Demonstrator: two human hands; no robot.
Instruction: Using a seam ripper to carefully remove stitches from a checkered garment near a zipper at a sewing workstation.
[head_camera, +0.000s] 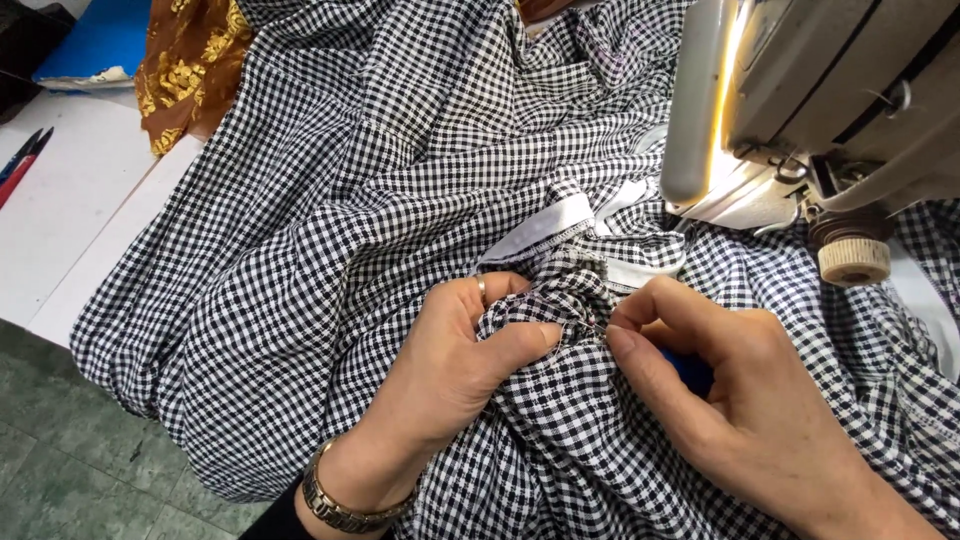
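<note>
A black-and-white checked garment (330, 220) is spread over the sewing table, with a white band (540, 228) along one seam. My left hand (450, 350) pinches a bunched fold of the checked cloth (550, 300) between thumb and fingers; it wears a ring and a metal wristwatch (335, 500). My right hand (720, 390) holds a small blue-handled tool (690, 370) with a thin metal tip (592, 328) that touches the gathered seam beside my left thumb.
A beige sewing machine head (800, 90) with a lit lamp hangs over the cloth at the upper right. Brown and gold patterned fabric (185, 70) lies at the back left. Red and blue pens (20, 160) rest on the white table (70, 220). Green floor tiles (70, 460) show below.
</note>
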